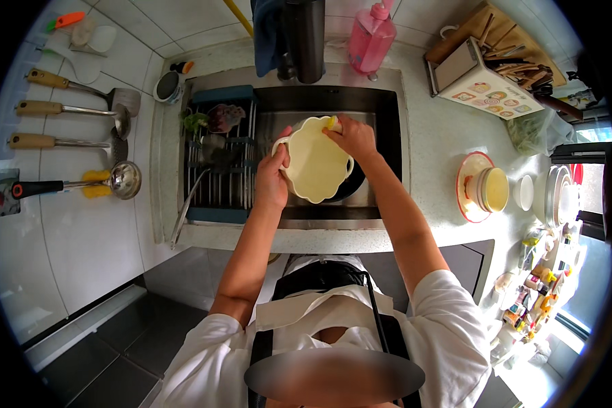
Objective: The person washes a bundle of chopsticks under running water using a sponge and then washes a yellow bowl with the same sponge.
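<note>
Over the sink [387,136], a cream bowl [316,163] with a scalloped rim and two small side handles is tilted so its inside shows. My left hand [273,173] grips its left side by the handle, thumb on the rim. At the bowl's upper right edge, my right hand [355,138] is closed on a small yellow sponge [332,123], pressed against the rim. My fingers hide most of the sponge. Below the bowl, a dark round pan [350,185] partly shows in the sink.
A drying rack [221,215] fills the sink's left side, with a ladle-like handle leaning out. Behind stand a dark faucet [304,44] and a pink soap bottle [372,41]. Stacked bowls [494,190] and a utensil holder [479,81] stand right; utensils [51,107] hang left.
</note>
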Demonstrator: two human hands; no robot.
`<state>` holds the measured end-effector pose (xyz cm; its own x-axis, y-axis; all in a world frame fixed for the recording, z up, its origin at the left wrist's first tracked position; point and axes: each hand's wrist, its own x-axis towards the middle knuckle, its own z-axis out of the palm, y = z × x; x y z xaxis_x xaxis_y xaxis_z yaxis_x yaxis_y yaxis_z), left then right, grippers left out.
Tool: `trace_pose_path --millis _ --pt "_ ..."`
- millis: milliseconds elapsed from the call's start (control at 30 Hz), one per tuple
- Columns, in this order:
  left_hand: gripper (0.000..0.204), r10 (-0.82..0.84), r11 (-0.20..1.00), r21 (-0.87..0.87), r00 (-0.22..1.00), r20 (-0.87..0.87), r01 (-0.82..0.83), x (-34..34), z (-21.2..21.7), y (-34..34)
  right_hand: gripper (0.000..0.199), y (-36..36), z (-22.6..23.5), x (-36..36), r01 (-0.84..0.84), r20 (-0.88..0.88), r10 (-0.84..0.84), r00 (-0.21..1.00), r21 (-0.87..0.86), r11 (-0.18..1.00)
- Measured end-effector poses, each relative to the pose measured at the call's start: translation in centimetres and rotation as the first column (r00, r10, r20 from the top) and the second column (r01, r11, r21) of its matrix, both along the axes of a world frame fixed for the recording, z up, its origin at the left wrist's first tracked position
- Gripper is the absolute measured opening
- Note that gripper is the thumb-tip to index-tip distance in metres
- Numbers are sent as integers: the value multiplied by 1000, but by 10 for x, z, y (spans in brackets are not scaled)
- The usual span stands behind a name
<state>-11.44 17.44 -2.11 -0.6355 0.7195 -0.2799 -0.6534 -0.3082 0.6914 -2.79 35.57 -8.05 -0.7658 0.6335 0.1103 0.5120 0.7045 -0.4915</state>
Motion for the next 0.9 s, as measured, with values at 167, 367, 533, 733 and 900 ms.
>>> trace_pose_path --millis 167,367,533,733,900 --pt "34 14 998 -62 998 -58 -18 8 4 9 38 -29 -24 5 370 -103 -387 916 -151 917" --pt "33 -6 993 -118 992 -128 -10 12 -1 6 43 -65 -48 8 435 -280 -552 786 -385 814" --pt "33 24 995 -95 986 -166 -40 14 -2 8 48 -77 -81 14 457 -136 -768 626 -734 503" --pt "33 54 993 -94 974 -218 -76 12 -12 12 44 -87 -99 22 -86 11 -911 413 -995 -51" --pt "28 58 987 -117 924 -377 -110 23 -26 16 34 -117 -72 11 -24 237 -840 489 -958 -285"
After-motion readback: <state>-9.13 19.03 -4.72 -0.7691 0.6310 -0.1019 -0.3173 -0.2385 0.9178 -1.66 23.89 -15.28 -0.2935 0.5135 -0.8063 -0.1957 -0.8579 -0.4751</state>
